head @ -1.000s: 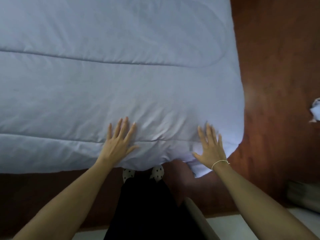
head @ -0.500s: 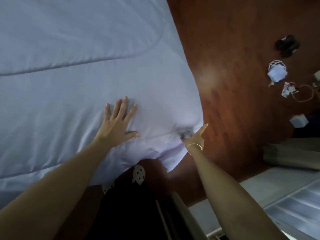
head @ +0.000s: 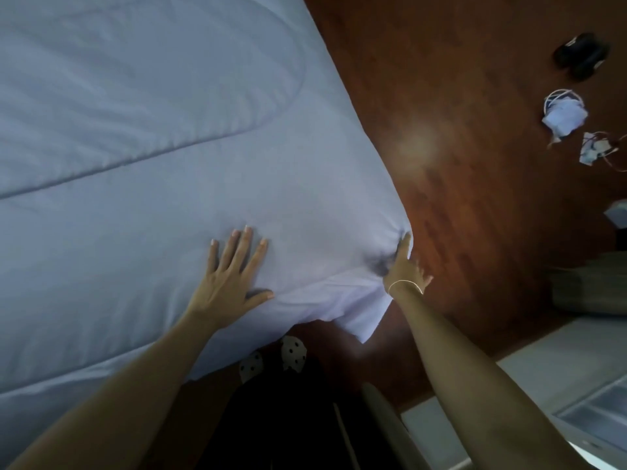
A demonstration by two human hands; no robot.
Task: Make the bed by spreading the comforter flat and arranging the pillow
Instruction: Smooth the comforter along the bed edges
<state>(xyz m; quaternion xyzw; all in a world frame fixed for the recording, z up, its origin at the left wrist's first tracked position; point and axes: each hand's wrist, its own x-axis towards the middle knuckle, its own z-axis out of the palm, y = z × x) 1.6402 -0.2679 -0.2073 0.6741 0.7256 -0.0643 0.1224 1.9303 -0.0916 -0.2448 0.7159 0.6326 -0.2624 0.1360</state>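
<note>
My left hand (head: 230, 276) lies flat on the comforter (head: 152, 164), fingers spread and gripping nothing, only pressing the cloth down near the bed's corner. My right hand (head: 403, 266) is at the very corner, on the side edge, and it seems to pinch or push a fold of the cloth there; the fingers are partly buried in the fabric, so I cannot tell for sure whether they are closed on it. The comforter covers the bed and looks mostly smooth, with one stitched seam curving across it and small wrinkles gathered around my right hand. A loose corner flap (head: 359, 320) hangs down below the edge, over the wooden floor (head: 458, 198).

I think the risk is in the corner. If I pull too hard with the right hand while the left one pins the cloth, the wrinkles between my two hands can become deeper instead of flatter. If I lift the left hand too early, the whole side can slide toward the floor, because the hanging flap already drags on that side. The pillow I do not see in this view, so I cannot say where it is. There are also small things (head: 565, 113) scattered on the floor, well apart from the bed; stepping back without looking could be a problem.
</note>
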